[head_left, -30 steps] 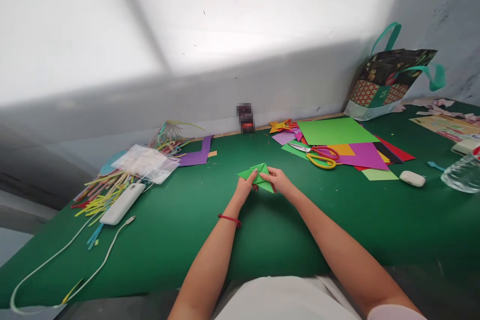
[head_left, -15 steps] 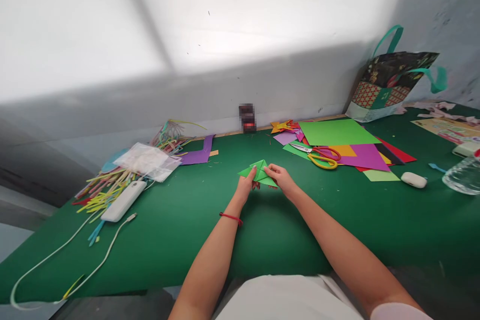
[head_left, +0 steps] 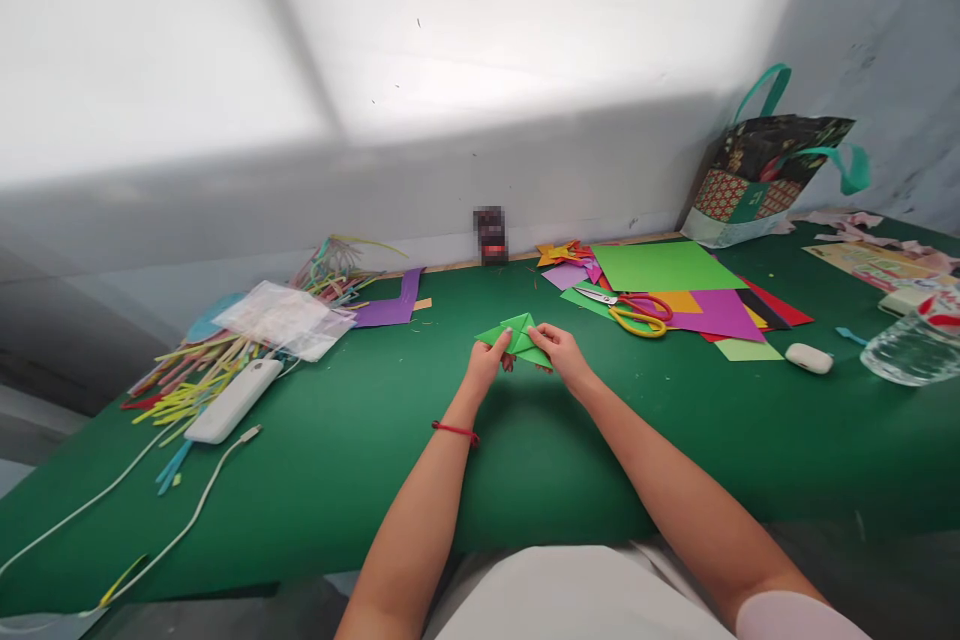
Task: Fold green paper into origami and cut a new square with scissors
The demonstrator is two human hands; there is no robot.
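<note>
Work in hand: we see a folded green paper point(head_left: 519, 330) being creased, low over the counter point(head_left: 360, 460) and straight ahead of the person.
Left hand point(head_left: 484, 367): fingers point(head_left: 500, 345) closed in a pinch on the paper's near-left edge. A red wrist cord point(head_left: 455, 433) sits on this arm.
Right hand point(head_left: 564, 357): fingers point(head_left: 541, 337) curled down onto the paper's right corner, gripping it from the near side.
Paper state: several triangular flaps show, with one point aimed away from the person. We cannot tell if its underside touches the counter.
To the right: scissors point(head_left: 636, 314) lie on a spread of coloured sheets point(head_left: 667, 266), near the paper but apart from it. Beyond them are a small white case point(head_left: 808, 357), a clear bottle point(head_left: 909, 352) and a gift bag point(head_left: 763, 170) against the wall.
To the left: a white power bank point(head_left: 225, 401) with its cable point(head_left: 191, 520), a heap of paper strips point(head_left: 176, 385) and a plastic pouch point(head_left: 279, 318), all well apart from the hands.
Our judgement on technique: one hand should anchor the layers while the other runs the crease, so the flaps do not slide out of register.
Alignment: we would match the edges and the tip before pressing, then flatten from the middle outward.
Surface: pressing against the counter should give a sharper line than creasing in the air.
Risk: thin layered corners may tear or skew under a hard pinch.
</note>
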